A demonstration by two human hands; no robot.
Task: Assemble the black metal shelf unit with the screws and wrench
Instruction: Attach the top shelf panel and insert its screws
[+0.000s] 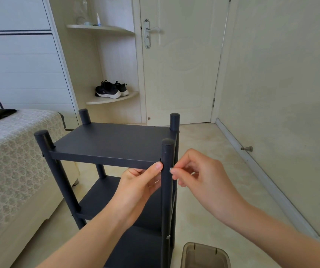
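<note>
Shelf unit [112, 140] stands on floor [213, 147] right of bed [10, 151]; left hand [137, 184] grips its top near-right corner, apparently steadying the joint, while right hand [199, 175] fingertips pinch a screw [170, 169] against the post [167, 151].

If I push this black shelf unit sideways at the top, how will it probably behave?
The shelf unit looks tall and narrow, so it may tip. On the smooth floor it might slide instead. The left hand gripping its top shelf should steady it while the right hand pinches the screw.
</note>
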